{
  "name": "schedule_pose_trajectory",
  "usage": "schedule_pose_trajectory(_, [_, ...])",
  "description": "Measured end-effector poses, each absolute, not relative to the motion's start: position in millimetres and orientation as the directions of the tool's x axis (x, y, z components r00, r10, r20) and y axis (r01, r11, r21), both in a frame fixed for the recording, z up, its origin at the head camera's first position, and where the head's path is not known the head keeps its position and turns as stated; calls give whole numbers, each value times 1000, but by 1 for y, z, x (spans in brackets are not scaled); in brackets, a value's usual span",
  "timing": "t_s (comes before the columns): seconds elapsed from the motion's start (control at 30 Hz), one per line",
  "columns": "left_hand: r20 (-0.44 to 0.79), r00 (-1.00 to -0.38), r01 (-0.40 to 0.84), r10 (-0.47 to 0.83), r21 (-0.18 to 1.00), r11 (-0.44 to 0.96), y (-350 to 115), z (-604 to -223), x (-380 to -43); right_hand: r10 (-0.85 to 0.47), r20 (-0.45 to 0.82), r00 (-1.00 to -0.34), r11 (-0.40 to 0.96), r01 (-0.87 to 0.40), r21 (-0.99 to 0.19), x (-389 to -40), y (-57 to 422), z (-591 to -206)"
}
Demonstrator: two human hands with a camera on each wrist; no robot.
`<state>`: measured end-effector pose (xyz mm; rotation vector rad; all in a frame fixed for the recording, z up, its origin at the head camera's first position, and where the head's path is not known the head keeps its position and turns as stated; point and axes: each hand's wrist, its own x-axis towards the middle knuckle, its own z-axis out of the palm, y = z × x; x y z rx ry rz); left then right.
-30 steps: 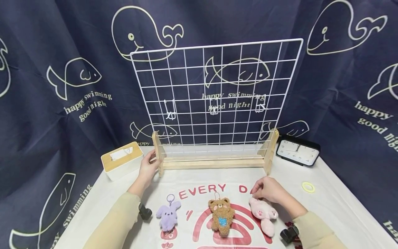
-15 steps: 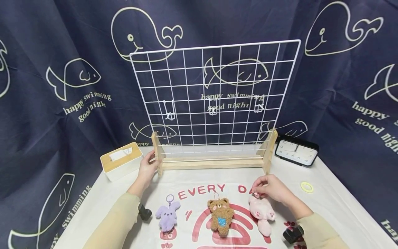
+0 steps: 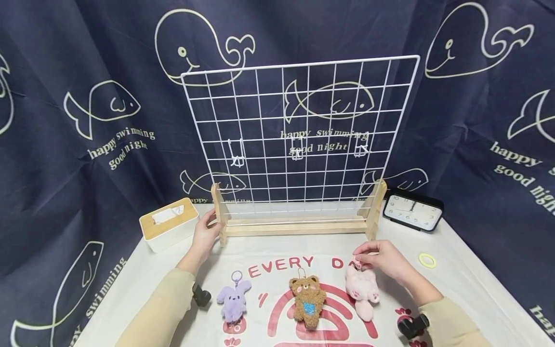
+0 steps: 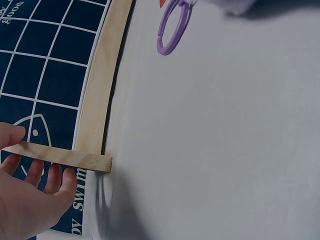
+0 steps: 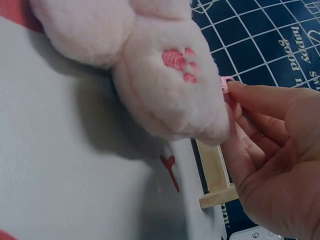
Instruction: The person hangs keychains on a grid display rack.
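My left hand (image 3: 207,236) grips the left wooden upright (image 4: 60,155) of a white wire grid rack, thumb on one side and fingers on the other. With thumb and fingertips, my right hand (image 3: 385,260) pinches the pink clasp (image 5: 226,84) of a pink plush keychain (image 3: 362,288). The plush hangs below the fingers, close over the tablecloth, and casts a shadow there. To its left lie a brown bear keychain (image 3: 308,301) and a purple rabbit keychain (image 3: 234,306) with a purple ring (image 4: 175,27). Three white hooks hang on the grid: left (image 3: 237,161), middle (image 3: 297,154) and right (image 3: 361,151).
A white tissue box (image 3: 171,236) with a wooden lid stands left of the rack. Right of it are a black-framed clock (image 3: 414,210) and a yellow ring (image 3: 427,260). The rack's wooden base (image 3: 299,228) spans the back of the table, before a dark blue curtain (image 3: 130,48).
My right hand has moved slightly up and drawn the pink plush keychain up with it, so that the plush now hangs straighter. The left hand stays on the rack.
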<state>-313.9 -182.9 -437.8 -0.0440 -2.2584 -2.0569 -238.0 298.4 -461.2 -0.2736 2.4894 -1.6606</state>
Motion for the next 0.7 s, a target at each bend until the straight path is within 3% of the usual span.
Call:
schedule_pose_trajectory(0.27, [92,-994,87,-57,992,88,-194,-471,-338,-127,28,-991,387,-75,-919,-238,296,-452])
schedule_pose_trajectory(0.7, [72,-996,68,-44,995,79,-194,-470,-337,-112,208,-972,318,-233,-919,-240,297,-436])
